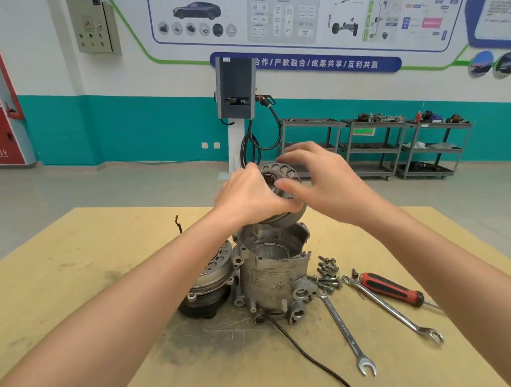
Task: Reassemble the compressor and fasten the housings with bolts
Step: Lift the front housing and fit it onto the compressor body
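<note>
Both hands hold a round metal part (281,188) in the air just above the open mouth of the grey housing (271,270), which stands upright near the middle of the tan surface (75,294). The part is tilted, its face with a ring of holes turned toward the camera, and its lower edge sits close to the housing's rim; whether the two touch is hard to tell.

The left hand (248,196) wraps the part's left side, fingers curled round it. The right hand (322,177) reaches over the right side with fingers spread and bent, the thumb against the face.

Touching the housing's left side lies a pulley end piece (211,279) on its side. A black cable (302,349) runs from the housing's base toward the surface's near edge. Just right of the housing lies a small heap of bolts (328,274), then two spanners (346,331) (396,310) and a red-handled screwdriver (391,289), all angled toward the near right.

The left half of the surface is bare, and its far edge lies well behind the housing. Beyond, grey shelf carts (374,147) stand by the wall.
</note>
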